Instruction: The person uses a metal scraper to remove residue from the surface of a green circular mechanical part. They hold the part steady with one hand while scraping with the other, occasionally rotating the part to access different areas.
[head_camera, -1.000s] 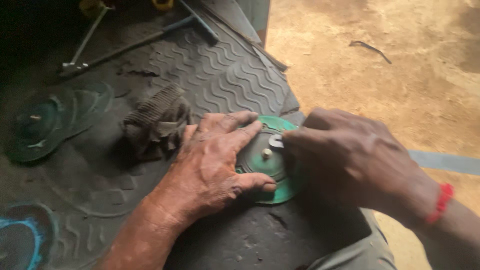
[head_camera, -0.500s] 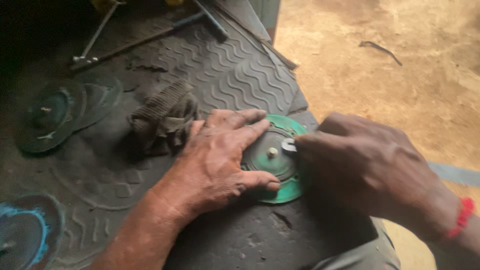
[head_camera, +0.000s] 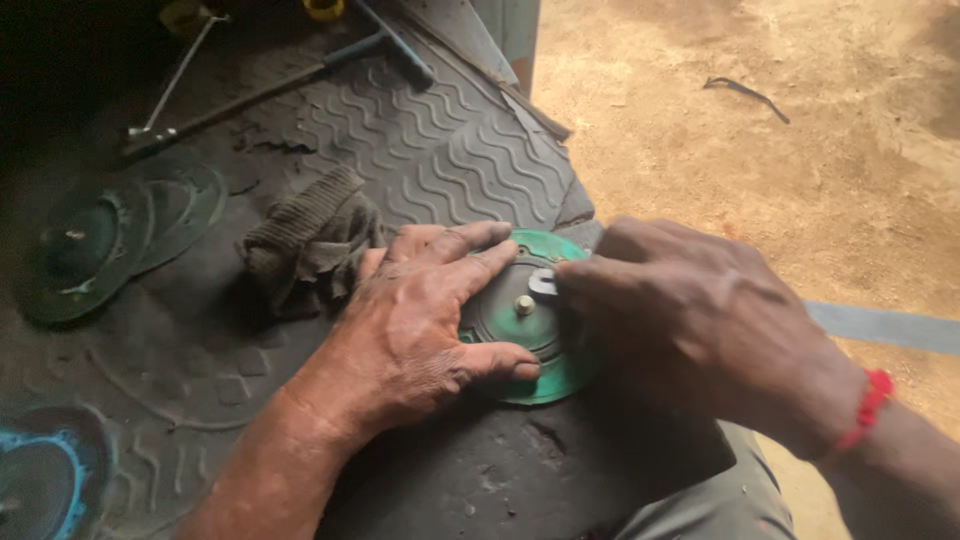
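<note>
Rubber mat (head_camera: 440, 150) gives poor footing: left hand (head_camera: 420, 320) (spread flat) steadies the disc (head_camera: 545, 375), and the small metal piece (head_camera: 543, 283) pinched in the right hand (head_camera: 690, 320) may slip.

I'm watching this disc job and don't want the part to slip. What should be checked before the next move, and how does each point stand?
1. Left hand pressed flat on the green disc: ok.
2. Disc lying flat on the rubber mat: ok.
3. Centre stud uncovered: ok.
4. Right hand fingertips on the small metal piece beside the stud: ok.
5. Piece seated properly: cannot tell.
6. Rag apart from the disc: ok.
</note>
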